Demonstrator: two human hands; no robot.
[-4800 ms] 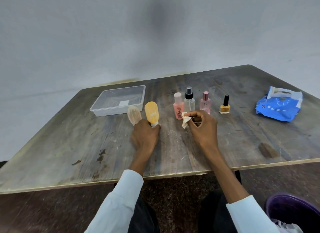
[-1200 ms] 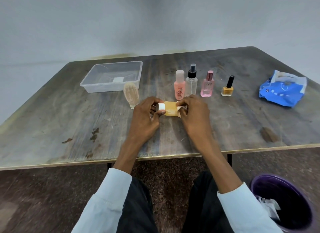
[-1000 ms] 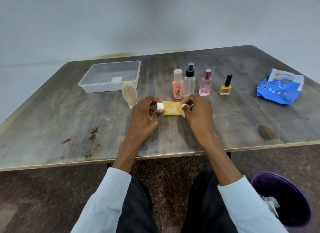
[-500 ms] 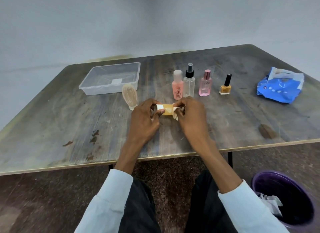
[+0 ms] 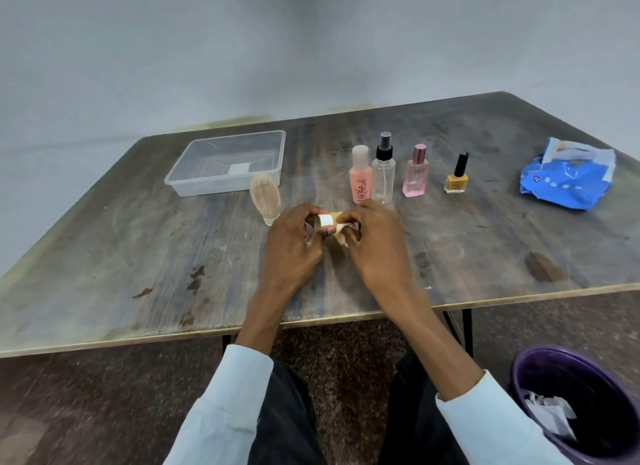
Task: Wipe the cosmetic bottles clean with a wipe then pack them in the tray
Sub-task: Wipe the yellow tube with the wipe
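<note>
Purple plastic bin point(image 5: 540, 371) on the floor, nearest. Above the worn wooden table point(image 5: 138, 257): left hand point(image 5: 294, 243) pinching the white cap end of a small yellow tube bottle point(image 5: 333, 216); right hand point(image 5: 375, 243), fingers curled, wrapping a white wipe point(image 5: 341, 227) round its body. Behind: beige tube bottle point(image 5: 265, 198) standing cap-down, peach bottle point(image 5: 361, 175), clear spray bottle point(image 5: 383, 169), pink perfume bottle point(image 5: 416, 172), yellow nail polish point(image 5: 457, 174), blue wipes packet point(image 5: 568, 179), clear plastic tray point(image 5: 194, 184).

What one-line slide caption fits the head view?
Both hands wipe the yellow bottle with a wipe; tray waits behind.
</note>
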